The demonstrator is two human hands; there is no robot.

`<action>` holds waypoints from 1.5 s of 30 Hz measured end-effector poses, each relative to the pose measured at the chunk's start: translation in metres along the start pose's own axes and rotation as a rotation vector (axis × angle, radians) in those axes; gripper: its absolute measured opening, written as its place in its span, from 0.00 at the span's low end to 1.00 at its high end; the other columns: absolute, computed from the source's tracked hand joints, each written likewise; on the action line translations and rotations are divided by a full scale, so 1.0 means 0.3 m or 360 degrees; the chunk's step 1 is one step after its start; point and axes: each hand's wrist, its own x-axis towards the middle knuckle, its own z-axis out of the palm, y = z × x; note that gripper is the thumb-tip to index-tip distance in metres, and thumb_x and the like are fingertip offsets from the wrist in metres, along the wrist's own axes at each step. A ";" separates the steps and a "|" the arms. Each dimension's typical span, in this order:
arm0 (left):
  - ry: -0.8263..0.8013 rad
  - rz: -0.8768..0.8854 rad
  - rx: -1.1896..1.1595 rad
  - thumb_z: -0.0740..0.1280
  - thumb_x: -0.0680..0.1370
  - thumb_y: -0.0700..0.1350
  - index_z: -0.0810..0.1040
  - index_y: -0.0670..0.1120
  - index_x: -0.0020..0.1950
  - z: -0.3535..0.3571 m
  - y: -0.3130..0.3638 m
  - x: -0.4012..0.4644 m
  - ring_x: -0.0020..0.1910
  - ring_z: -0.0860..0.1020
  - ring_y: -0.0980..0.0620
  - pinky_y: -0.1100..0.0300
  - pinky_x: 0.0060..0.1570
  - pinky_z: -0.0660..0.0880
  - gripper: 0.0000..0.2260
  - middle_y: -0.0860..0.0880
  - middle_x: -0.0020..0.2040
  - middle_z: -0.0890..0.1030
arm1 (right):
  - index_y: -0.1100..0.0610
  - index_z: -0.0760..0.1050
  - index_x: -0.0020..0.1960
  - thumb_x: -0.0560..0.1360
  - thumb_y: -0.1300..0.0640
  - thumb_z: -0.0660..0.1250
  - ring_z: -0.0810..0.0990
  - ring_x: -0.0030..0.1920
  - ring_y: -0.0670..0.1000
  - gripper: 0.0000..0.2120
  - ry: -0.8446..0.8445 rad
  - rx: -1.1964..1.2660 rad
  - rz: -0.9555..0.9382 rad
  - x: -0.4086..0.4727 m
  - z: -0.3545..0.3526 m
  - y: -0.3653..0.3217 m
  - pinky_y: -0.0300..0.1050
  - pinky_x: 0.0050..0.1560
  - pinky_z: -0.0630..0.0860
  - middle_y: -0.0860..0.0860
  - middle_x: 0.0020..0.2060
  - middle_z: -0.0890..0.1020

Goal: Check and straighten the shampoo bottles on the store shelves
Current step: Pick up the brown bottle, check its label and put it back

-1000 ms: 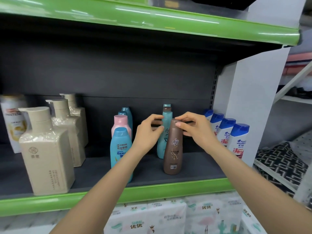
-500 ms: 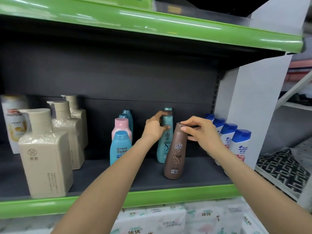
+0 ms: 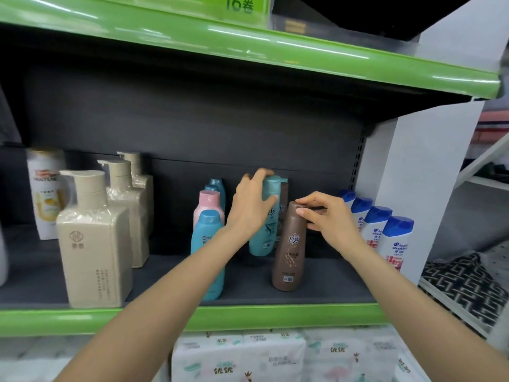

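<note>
A brown shampoo bottle [image 3: 289, 249] stands near the front of the dark shelf [image 3: 316, 288], and my right hand [image 3: 327, 216] pinches its cap with fingers and thumb. Just behind it a teal bottle [image 3: 264, 230] appears lifted slightly off the shelf, with my left hand [image 3: 252, 205] gripping its upper part. Another brown bottle [image 3: 283, 197] shows partly behind the teal one. Left of these stand a light blue bottle [image 3: 206, 238], a pink one [image 3: 208, 202] and further teal ones [image 3: 217, 186] in a row.
Several white bottles with blue caps [image 3: 396, 244] line the right end by the white upright [image 3: 429, 188]. Beige pump bottles [image 3: 93, 244] and a white bottle [image 3: 45, 194] fill the left. A green shelf lip [image 3: 248, 318] runs in front, tissue packs [image 3: 275, 357] below.
My left hand has moved from beside the brown bottle's cap to the teal bottle and taken hold of it, raising it a little. My right hand stays on the brown bottle's cap.
</note>
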 end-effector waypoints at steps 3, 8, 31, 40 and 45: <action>0.0022 -0.0020 -0.0031 0.67 0.76 0.41 0.68 0.48 0.66 -0.050 0.013 -0.022 0.53 0.72 0.48 0.59 0.50 0.69 0.19 0.45 0.55 0.72 | 0.47 0.79 0.48 0.74 0.61 0.69 0.81 0.47 0.49 0.09 0.0054 -0.0094 -0.0019 -0.009 0.013 -0.009 0.52 0.50 0.81 0.48 0.46 0.82; 0.0081 0.0017 -0.0153 0.68 0.75 0.40 0.70 0.48 0.64 -0.114 0.022 -0.064 0.55 0.73 0.51 0.59 0.52 0.71 0.19 0.49 0.57 0.73 | 0.53 0.77 0.58 0.74 0.63 0.69 0.80 0.51 0.47 0.14 0.0069 -0.0307 -0.0074 -0.040 0.025 -0.025 0.39 0.50 0.77 0.48 0.51 0.81; 0.0018 -0.0422 -0.1559 0.69 0.74 0.35 0.75 0.45 0.60 -0.239 0.065 -0.251 0.48 0.81 0.54 0.55 0.40 0.81 0.16 0.45 0.54 0.79 | 0.41 0.71 0.60 0.70 0.51 0.73 0.77 0.50 0.36 0.21 -0.0177 -0.0381 -0.0057 -0.335 0.007 -0.159 0.30 0.47 0.75 0.40 0.50 0.79; -0.0367 -0.0367 -0.1281 0.71 0.73 0.36 0.78 0.45 0.46 -0.168 0.067 -0.319 0.45 0.80 0.52 0.61 0.45 0.80 0.06 0.46 0.47 0.81 | 0.51 0.76 0.49 0.62 0.61 0.78 0.72 0.48 0.50 0.19 0.0327 -0.0896 -0.0311 -0.365 -0.120 -0.128 0.46 0.46 0.70 0.45 0.44 0.74; -0.0425 -0.0162 -0.0933 0.73 0.72 0.41 0.80 0.50 0.49 -0.157 0.054 -0.332 0.41 0.79 0.60 0.67 0.43 0.75 0.09 0.52 0.45 0.82 | 0.55 0.78 0.49 0.59 0.64 0.79 0.69 0.45 0.49 0.21 0.0480 -0.1175 -0.0723 -0.351 -0.152 -0.097 0.43 0.41 0.67 0.49 0.44 0.77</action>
